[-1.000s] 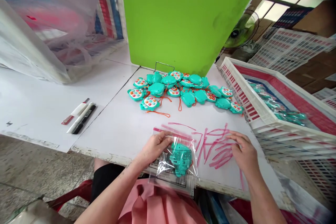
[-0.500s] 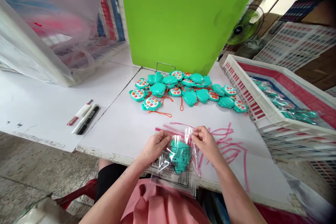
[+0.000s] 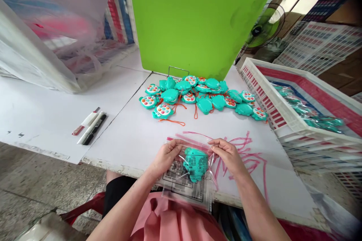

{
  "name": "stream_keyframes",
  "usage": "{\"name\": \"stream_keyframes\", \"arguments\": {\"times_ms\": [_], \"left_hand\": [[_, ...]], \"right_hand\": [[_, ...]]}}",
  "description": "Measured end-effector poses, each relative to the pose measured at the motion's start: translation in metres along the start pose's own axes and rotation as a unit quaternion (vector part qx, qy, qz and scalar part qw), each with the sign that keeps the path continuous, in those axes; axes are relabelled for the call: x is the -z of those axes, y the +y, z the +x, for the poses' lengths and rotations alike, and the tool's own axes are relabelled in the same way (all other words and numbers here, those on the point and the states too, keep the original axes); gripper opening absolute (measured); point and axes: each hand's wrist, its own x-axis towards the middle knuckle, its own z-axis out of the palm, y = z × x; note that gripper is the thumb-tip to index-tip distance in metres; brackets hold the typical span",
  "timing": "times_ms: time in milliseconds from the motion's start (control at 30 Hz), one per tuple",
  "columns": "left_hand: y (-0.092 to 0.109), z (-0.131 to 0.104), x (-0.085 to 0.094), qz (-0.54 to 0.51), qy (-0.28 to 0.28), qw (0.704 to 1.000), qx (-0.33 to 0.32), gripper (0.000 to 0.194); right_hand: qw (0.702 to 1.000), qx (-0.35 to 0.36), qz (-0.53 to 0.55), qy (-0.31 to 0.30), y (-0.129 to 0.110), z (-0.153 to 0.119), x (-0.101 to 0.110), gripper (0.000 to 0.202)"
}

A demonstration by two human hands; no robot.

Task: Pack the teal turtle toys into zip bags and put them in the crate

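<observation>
Near the table's front edge, a teal animal-shaped toy (image 3: 196, 163) lies inside a clear zip bag (image 3: 181, 175). My left hand (image 3: 169, 155) pinches the bag's upper left corner between thumb and fingers. At the upper right corner, my right hand (image 3: 225, 153) grips the bag's edge the same way. Printed text shows on the bag over the toy. More flat printed bags (image 3: 188, 196) lie beneath it, hanging toward my lap. Beyond my hands is a pile of similar teal toys (image 3: 218, 102), some showing white faces with coloured buttons and orange cords.
A green board (image 3: 195, 22) stands upright behind the pile. To the right, a white crate (image 3: 325, 137) contains bagged toys. Markers (image 3: 94, 128) and a red-tipped cutter-like tool (image 3: 85, 121) lie at left. A large plastic-covered bag (image 3: 36, 56) stands at back left, and a fan (image 3: 256, 31) at back right.
The toy sits slightly higher and further right in the bag, with less glare on the plastic. My right hand has shifted a little right and down. The pile is unchanged.
</observation>
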Motion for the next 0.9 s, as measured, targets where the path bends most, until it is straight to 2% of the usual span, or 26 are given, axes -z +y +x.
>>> {"name": "stream_keyframes", "arguments": {"times_ms": [200, 367, 533, 700, 767, 900], "left_hand": [[-0.004, 0.002, 0.002, -0.005, 0.007, 1.000, -0.004, 0.047], [0.005, -0.002, 0.001, -0.035, 0.023, 0.999, 0.030, 0.045], [0.003, 0.000, 0.000, -0.058, 0.042, 0.997, 0.036, 0.026], [0.000, 0.003, 0.001, -0.086, 0.034, 0.995, 0.026, 0.007], [0.001, 0.002, 0.002, -0.093, 0.023, 0.995, 0.016, 0.007], [0.002, -0.001, 0.004, -0.085, 0.010, 0.996, -0.003, 0.021]], "right_hand": [[0.999, -0.024, 0.043, 0.004, 0.006, -0.006, 0.006, 0.027], [0.999, 0.015, 0.025, -0.013, 0.008, -0.007, 0.008, 0.021], [0.996, 0.076, -0.003, -0.049, 0.006, -0.005, 0.014, 0.019], [0.990, 0.113, -0.021, -0.077, 0.005, -0.006, 0.018, 0.021], [0.991, 0.103, -0.031, -0.077, 0.003, -0.006, 0.018, 0.020], [0.998, 0.048, 0.004, -0.049, -0.004, -0.006, 0.014, 0.022]]}}
